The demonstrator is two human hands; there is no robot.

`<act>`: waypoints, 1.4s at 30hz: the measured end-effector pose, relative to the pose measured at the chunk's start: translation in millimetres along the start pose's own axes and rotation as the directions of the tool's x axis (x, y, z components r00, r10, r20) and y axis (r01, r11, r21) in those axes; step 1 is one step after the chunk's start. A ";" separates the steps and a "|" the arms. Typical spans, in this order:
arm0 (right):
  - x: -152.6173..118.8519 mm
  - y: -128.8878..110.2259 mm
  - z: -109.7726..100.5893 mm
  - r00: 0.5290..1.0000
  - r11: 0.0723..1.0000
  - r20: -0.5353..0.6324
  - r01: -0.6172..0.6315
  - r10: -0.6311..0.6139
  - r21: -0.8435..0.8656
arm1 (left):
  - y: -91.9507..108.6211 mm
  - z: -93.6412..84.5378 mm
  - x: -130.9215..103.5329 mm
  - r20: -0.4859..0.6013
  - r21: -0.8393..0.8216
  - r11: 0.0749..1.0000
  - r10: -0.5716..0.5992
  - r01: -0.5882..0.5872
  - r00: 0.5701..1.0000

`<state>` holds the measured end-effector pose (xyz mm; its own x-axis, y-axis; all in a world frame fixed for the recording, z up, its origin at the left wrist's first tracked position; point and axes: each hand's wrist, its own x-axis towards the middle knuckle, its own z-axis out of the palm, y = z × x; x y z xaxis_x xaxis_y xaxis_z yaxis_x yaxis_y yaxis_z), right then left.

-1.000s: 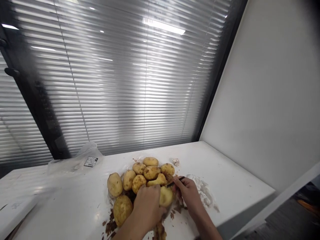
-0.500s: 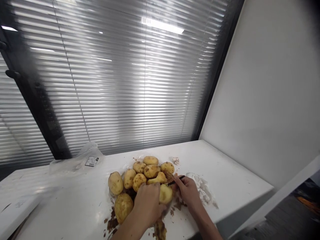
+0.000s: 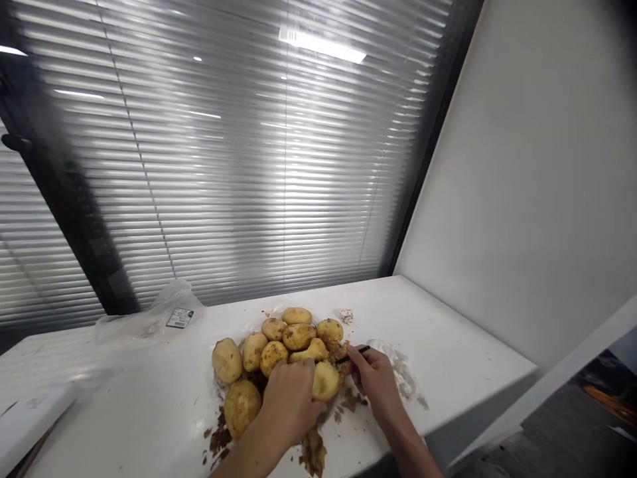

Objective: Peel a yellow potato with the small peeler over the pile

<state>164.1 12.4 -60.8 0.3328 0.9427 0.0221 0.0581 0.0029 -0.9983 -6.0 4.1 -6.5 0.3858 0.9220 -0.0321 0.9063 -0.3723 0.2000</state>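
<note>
My left hand (image 3: 291,397) is closed round a pale, peeled potato (image 3: 326,380), its fingers on the potato's left side. Just to the right, my right hand (image 3: 372,378) pinches a thin black tool (image 3: 357,354) whose tip points left, close to the potato's upper right side. Whether the tip touches the potato, and what kind of tool it is, I cannot make out. Several whole potatoes (image 3: 299,336) lie heaped beyond my hands, and a large one (image 3: 242,407) sits left of my left wrist. Brown peelings (image 3: 313,453) are scattered below and around the hands.
A clear plastic bag with a label (image 3: 180,317) lies at the back left of the white table (image 3: 149,398). Crumpled plastic (image 3: 401,372) is right of my right hand, with a small crumpled scrap (image 3: 347,316) behind. A white box (image 3: 37,418) sits far left; blinds and a wall border the table.
The view has shifted slightly. The dark tool has moved a little relative to the peeled potato, and my left hand keeps its hold on it.
</note>
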 end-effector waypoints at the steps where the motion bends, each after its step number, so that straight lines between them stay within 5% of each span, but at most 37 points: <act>1: -0.3 -1.5 1.2 1.000 1.000 0.026 0.009 -0.009 -0.007 | -0.2 0.4 -0.5 -0.007 0.004 1.000 -0.001 0.001 1.000; 13: -1.0 -3.6 12.7 0.993 0.991 0.068 0.098 -0.092 -0.092 | 0.0 0.6 -0.2 -0.022 -0.004 1.000 -0.008 0.008 1.000; 18: 0.4 1.1 7.2 0.989 0.980 -0.024 0.142 -0.147 -0.136 | -0.6 0.1 -1.4 -0.009 -0.029 1.000 0.006 -0.006 1.000; 37: -5.3 2.5 -6.5 0.995 0.995 0.057 0.086 -0.083 -0.055 | -0.3 -0.4 -1.8 -0.018 -0.005 0.999 0.038 -0.038 0.999; 42: -6.2 -0.5 -7.0 0.997 1.000 0.080 -0.010 0.011 -0.015 | -0.7 3.0 -1.5 -0.038 0.000 1.000 0.020 -0.020 0.999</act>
<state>168.6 4.2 -60.0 0.2572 0.9663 0.0065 0.0689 -0.0116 -0.9976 -6.7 2.7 -9.5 0.3968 0.9179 0.0086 0.8986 -0.3903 0.2005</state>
